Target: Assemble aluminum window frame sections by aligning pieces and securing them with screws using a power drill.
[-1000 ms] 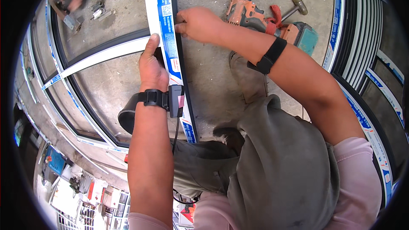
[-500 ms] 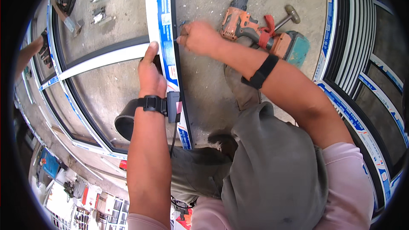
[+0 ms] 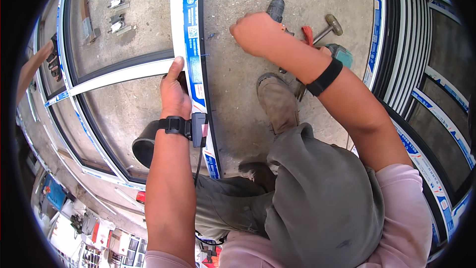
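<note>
"One brown wooden-handled tool with a grey metal head [image 3: 86, 17] lies at the left on the grey concrete floor [image 3: 232, 114], seen through an opening of the large white frame with black edging and blue printed film [image 3: 187, 44]. And to its right?"

"A pair of small silvery metal fittings [image 3: 117, 24], also on the floor. Then comes the left hand [image 3: 173, 92], where the frame's crossbar meets its long bar."

"How is its grip?"

"Closed on the long bar's edge: thumb against the white face, the other fingers mostly hidden behind it. The frame stretches from the left to the middle of the view."

"What is on the bar's right side?"

"A thin bluish screw-like piece [image 3: 205, 55] juts from the black edging."

"And the right hand [image 3: 255, 30]?"

"Well clear of the bar, in front of the orange-and-black drill with a teal battery [image 3: 276, 9]. Its fingers look curled, but the tips are out of sight; I can't tell whether they pinch anything."

"Farther right?"

"A short mallet with a dull metal head [image 3: 333, 24], then striped black-and-white framework [image 3: 411, 44]."
</note>
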`<state>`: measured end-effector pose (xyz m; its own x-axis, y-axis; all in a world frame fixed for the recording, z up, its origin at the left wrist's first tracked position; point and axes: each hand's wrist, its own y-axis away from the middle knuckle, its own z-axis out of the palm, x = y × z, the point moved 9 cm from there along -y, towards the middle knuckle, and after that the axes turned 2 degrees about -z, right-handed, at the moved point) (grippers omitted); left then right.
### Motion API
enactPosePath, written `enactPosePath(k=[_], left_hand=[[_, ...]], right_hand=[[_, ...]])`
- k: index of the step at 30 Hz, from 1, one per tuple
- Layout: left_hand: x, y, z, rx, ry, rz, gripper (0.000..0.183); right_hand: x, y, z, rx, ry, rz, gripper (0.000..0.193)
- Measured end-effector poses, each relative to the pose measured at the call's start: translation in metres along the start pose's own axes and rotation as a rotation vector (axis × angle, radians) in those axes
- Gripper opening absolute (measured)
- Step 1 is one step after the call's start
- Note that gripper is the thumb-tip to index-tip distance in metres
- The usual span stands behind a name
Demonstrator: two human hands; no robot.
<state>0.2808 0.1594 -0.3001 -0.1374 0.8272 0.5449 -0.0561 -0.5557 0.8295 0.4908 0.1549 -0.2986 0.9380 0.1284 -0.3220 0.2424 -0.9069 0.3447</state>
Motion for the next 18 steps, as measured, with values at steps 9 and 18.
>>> enactPosePath(k=[9, 18], left_hand=[[-0.001, 0.006, 0.008, 0.004, 0.041, -0.051, 0.040], [0.001, 0.002, 0.004, -0.012, -0.039, 0.001, 0.038]], right_hand=[[-0.024, -0.005, 0.023, -0.219, 0.205, -0.105, 0.015], [-0.060, 0.012, -0.004, 0.029, -0.659, 0.118, 0.023]])
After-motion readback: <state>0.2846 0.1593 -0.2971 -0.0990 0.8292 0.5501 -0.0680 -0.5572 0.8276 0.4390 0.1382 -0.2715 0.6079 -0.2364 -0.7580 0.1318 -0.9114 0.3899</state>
